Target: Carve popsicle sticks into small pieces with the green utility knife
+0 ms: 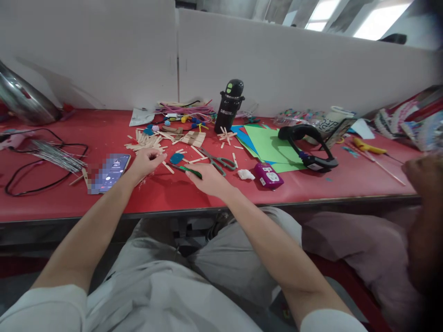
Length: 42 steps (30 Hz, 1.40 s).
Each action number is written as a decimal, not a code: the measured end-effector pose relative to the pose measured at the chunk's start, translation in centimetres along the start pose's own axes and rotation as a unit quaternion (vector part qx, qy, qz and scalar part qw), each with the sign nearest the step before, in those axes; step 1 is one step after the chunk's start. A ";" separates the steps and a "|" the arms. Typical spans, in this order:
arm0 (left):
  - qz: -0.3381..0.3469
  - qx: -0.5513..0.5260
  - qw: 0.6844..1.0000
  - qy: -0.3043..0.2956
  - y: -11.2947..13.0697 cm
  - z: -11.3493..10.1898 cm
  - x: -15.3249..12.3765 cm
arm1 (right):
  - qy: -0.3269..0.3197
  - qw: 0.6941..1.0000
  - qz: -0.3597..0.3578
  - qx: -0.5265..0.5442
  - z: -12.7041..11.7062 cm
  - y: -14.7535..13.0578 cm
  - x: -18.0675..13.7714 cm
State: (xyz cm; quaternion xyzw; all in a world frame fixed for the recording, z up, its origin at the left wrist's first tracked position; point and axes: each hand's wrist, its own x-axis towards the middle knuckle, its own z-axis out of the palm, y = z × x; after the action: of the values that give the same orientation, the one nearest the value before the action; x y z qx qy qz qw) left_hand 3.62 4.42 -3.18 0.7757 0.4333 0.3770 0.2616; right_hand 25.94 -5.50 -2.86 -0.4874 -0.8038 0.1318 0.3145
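My right hand (210, 179) is closed around the handle of a green-and-black craft knife (191, 172), whose front end points left. Facing it is my left hand (146, 162), fingers bent together over the table; whatever they pinch is too small to make out. A short wooden stick (168, 167) lies between the two hands. Just behind my left hand is a heap of wooden craft sticks (143, 140). A blue piece (176, 158) rests beyond the knife, and scissors (218, 162) with grey-green handles lie past my right hand.
A phone (116, 170) lies left of my left forearm, near metal wires (57, 156). Rightward are a black bottle (229, 107), a purple box (268, 175), coloured paper (273, 145) and a black headset (311, 150). Another person's hand (424, 173) is at far right.
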 end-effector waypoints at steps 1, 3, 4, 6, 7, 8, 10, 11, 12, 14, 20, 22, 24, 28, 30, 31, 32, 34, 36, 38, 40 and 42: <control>0.003 -0.001 1.000 -0.002 0.0 0.0 0.0 | 0.002 1.000 -0.003 0.003 0.0 0.0 0.0; 0.011 -0.006 1.000 -0.004 -0.1 0.1 0.0 | 0.001 1.000 -0.006 0.003 0.0 0.0 0.0; 0.013 -0.008 1.000 -0.004 -0.1 0.1 0.1 | -0.001 1.000 -0.005 0.002 0.0 0.0 0.0; 0.012 -0.005 1.000 -0.004 -0.1 0.1 0.1 | -0.004 1.000 -0.004 0.000 0.0 0.0 0.0; 0.011 -0.001 1.000 -0.004 0.0 0.1 0.1 | -0.004 1.000 -0.004 0.000 0.0 0.0 0.0; 0.008 0.002 1.000 -0.003 0.1 0.1 0.0 | -0.004 1.000 -0.006 0.000 0.0 0.0 0.0; 0.003 0.007 1.000 -0.002 0.3 0.1 -0.1 | -0.002 1.000 -0.012 -0.001 0.0 0.0 0.0; 0.001 0.007 1.000 0.000 0.5 0.1 -0.1 | -0.001 1.000 -0.014 -0.002 0.0 0.1 0.0; 0.000 0.006 1.000 0.002 0.6 0.0 -0.2 | 0.000 1.000 -0.016 -0.001 0.0 0.1 0.0; -0.003 0.008 1.000 0.003 0.8 0.0 -0.2 | 0.001 1.000 -0.018 0.002 0.0 0.2 0.0; 0.004 0.017 1.000 -0.006 0.9 0.0 0.0 | -0.003 1.000 -0.016 0.000 0.0 0.1 0.0; 0.010 0.021 1.000 -0.007 0.7 0.0 0.1 | -0.006 1.000 -0.014 0.001 0.0 0.0 0.0; 0.014 0.019 1.000 -0.004 0.5 0.0 0.1 | -0.007 1.000 -0.015 0.001 0.0 0.0 0.0; 0.022 0.007 1.000 -0.002 0.0 0.1 0.2 | -0.008 1.000 -0.018 -0.001 -0.1 -0.1 0.0; 0.022 0.003 1.000 -0.003 -0.1 0.2 0.3 | -0.008 1.000 -0.015 -0.002 -0.1 -0.2 0.0; 0.021 0.002 1.000 -0.002 -0.2 0.2 0.3 | -0.009 1.000 -0.015 -0.003 -0.1 -0.2 0.0; 0.019 0.002 1.000 -0.001 -0.2 0.2 0.3 | -0.010 1.000 -0.014 -0.004 -0.1 -0.2 0.0; 0.015 0.002 1.000 0.001 -0.2 0.3 0.2 | -0.008 1.000 -0.012 -0.004 0.0 -0.2 0.0; 0.013 0.004 1.000 0.000 -0.1 0.3 0.2 | -0.006 1.000 -0.012 -0.004 0.1 -0.2 0.0; 0.014 0.000 1.000 0.003 -0.1 0.3 0.2 | -0.004 1.000 -0.013 -0.004 0.1 -0.1 0.0; 0.014 -0.011 1.000 0.007 0.0 0.3 0.2 | -0.007 1.000 -0.014 -0.004 0.2 -0.1 0.0; 0.012 -0.020 1.000 0.009 0.1 0.3 0.1 | -0.007 1.000 -0.012 -0.004 0.2 -0.1 0.0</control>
State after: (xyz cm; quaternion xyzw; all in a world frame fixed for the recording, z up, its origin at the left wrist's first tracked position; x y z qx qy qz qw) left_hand 3.93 4.48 -3.27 0.7722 0.4188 0.3953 0.2685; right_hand 25.76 -5.52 -2.98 -0.4780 -0.8123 0.1288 0.3083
